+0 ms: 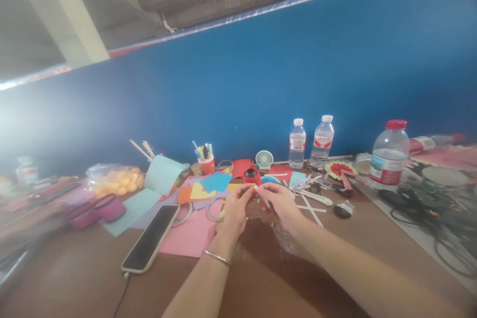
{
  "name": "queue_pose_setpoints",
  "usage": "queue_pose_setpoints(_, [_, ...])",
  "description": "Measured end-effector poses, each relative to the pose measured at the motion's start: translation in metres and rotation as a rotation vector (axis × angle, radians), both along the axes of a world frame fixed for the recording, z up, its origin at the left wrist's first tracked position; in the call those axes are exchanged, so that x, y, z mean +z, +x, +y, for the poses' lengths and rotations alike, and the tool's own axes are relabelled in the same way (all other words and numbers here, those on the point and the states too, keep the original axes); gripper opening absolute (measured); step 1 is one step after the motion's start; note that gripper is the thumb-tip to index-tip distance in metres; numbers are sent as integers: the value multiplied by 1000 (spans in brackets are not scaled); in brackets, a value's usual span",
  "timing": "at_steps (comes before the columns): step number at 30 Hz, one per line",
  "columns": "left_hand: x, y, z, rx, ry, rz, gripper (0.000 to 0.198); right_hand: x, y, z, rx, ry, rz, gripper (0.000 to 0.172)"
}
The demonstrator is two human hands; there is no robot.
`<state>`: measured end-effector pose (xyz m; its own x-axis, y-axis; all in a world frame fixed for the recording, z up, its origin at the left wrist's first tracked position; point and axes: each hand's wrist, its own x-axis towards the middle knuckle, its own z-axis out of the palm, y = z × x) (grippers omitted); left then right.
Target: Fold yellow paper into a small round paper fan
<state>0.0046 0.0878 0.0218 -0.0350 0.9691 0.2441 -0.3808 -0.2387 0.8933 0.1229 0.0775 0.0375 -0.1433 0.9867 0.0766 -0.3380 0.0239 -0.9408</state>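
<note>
My left hand (239, 204) and my right hand (280, 203) meet over the table, fingertips nearly touching. Both are closed in a pinch around a small white strip (256, 188), which looks like paper; most of it is hidden by the fingers. Just beyond the fingertips stands a red round object with a dark top (252, 176). Behind the right hand lies a blue pleated paper piece (270, 179). To the right are cut white paper strips (312, 210) and a white-handled cutter (316, 198). A pink paper sheet (188, 233) lies left of my left hand.
A phone (151, 239) with a cable lies at left, near purple tape rolls (109, 207). Behind are a cup of pens (207, 165), a small fan (264, 159) and water bottles (297, 145). A large bottle (389, 156) and black cables (421, 213) are at right.
</note>
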Motion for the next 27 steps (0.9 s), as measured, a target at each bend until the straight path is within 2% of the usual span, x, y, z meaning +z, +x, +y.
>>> queue_pose_setpoints(8, [5, 4, -4, -10, -52, -53, 19, 6, 0, -3, -59, -42, -1, 19])
queue_pose_setpoints(13, [5, 5, -5, -23, -73, -81, 16, 11, -2, -7, -74, -76, -20, 22])
queue_pose_setpoints(18, [6, 6, -8, -79, -73, -119, 12, 9, -1, -7, -82, -51, -79, 24])
queue_pose_setpoints(27, [8, 7, -8, -115, -93, -131, 15, 7, 0, -5, -68, -39, -47, 27])
